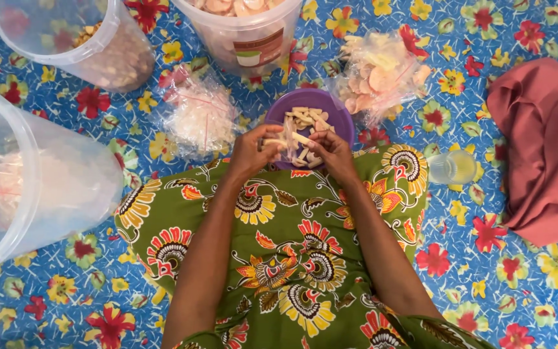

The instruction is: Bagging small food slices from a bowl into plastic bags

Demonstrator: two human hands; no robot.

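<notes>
Holding upright, a small clear bag (290, 139) between both hands (292, 152)

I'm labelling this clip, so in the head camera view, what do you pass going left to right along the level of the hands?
Large clear bucket on its side → clear bag of white crackers → left hand → right hand → small clear cup → folded reddish-brown cloth.

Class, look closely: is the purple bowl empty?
No, the purple bowl holds pale cracker strips, just beyond both hands.
</notes>
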